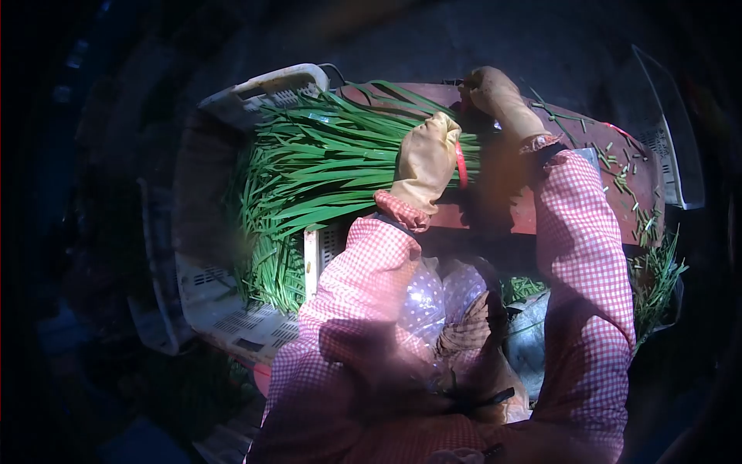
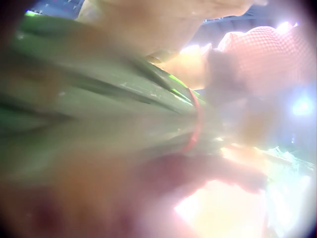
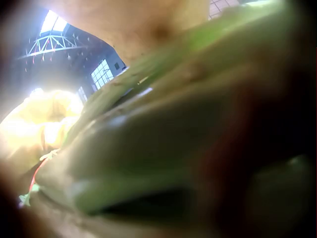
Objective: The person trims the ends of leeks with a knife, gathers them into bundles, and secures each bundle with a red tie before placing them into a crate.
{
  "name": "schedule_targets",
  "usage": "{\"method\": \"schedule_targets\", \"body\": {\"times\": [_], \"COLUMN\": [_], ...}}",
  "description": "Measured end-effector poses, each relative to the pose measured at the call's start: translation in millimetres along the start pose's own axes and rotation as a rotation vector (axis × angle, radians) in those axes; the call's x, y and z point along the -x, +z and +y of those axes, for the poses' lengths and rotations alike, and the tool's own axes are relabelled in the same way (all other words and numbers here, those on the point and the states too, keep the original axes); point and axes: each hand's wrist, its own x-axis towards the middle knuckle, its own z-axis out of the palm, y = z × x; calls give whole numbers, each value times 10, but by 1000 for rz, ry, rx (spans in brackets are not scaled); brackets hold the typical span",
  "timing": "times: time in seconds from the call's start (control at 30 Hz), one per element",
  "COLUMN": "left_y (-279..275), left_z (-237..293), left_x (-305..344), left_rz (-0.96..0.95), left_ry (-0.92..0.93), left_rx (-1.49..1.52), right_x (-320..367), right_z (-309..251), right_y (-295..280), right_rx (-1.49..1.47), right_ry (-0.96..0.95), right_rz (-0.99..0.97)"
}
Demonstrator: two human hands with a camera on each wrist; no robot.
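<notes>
Long green leaves [image 1: 325, 158] lie sideways in a thick bundle, circled near their right end by a red band [image 1: 462, 165]. My gloved left hand [image 1: 427, 158] grips the bundle just left of that band; the left wrist view shows the leaves [image 2: 114, 106] blurred below the glove, and the band [image 2: 197, 121]. Beyond the bundle's right end, at the far edge of the red board [image 1: 525, 220], is my gloved right hand [image 1: 498, 100] with bent fingers. Green stalks [image 3: 143, 144] fill the right wrist view under its glove [image 3: 143, 25]; whether the fingers hold anything is hidden.
A pale crate [image 1: 270, 332] stands under the leaves at the left, with another crate [image 1: 672, 166] at the far right. Short cut pieces [image 1: 618, 174] are scattered on the board's right side. Loose greens [image 1: 657, 274] hang at its near right corner.
</notes>
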Motion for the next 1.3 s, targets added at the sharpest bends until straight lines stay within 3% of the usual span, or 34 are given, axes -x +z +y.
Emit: {"method": "schedule_targets", "body": {"times": [0.1, 0.3, 0.37, 0.43, 0.5, 0.57, 0.6, 0.67, 0.73, 0.87, 0.93, 1.0, 1.03, 1.1, 1.2, 1.3], "left_y": [-6, -4, 43, 11, -74, -167, -213, -272, -284, -59, -9, 4, 19, 129, 115, 118], "left_z": [27, 0, -50, -30, 65, 94, 123, 189, 219, 56, -59, -113, -149, -271, -287, -265], "left_x": [17, 8, 5, -22, -51, -54, -69, -93, -143, -301, -381, -461, -487, -519, -556, -552], "left_rz": [-17, -8, 62, 151, 230, 154, 120, 113, 84, -62, -278, -390, -399, -414, -427, -491], "left_ry": [-10, 1, 57, 141, 256, 318, 348, 440, 469, 299, -3, -67, -107, -180, -53, -153], "left_rx": [9, -10, -52, 12, 71, -2, -39, -63, -56, 19, 135, -21, 15, 96, 84, 174], "right_x": [-29, 186, 543, 911, 1304, 1401, 1294, 1226, 1325, 1527, 1590, 1597, 1562, 1579, 1591, 1658], "right_z": [126, -140, -226, -122, -126, -159, -65, -2, -33, -254, -260, -285, -310, -171, 96, 232], "right_y": [28, -38, -32, 278, 492, 573, 658, 717, 685, 484, 251, 202, 298, 536, 958, 1062], "right_rx": [184, 72, 27, -293, -332, -429, -344, -335, -494, -663, -751, -625, -425, -244, -603, -320], "right_ry": [54, -33, -79, -356, -480, -448, -536, -517, -372, -295, -390, -511, -553, -603, -517, -580], "right_rz": [20, 126, 221, 613, 656, 679, 779, 781, 628, 540, 368, 421, 604, 791, 670, 641]}}
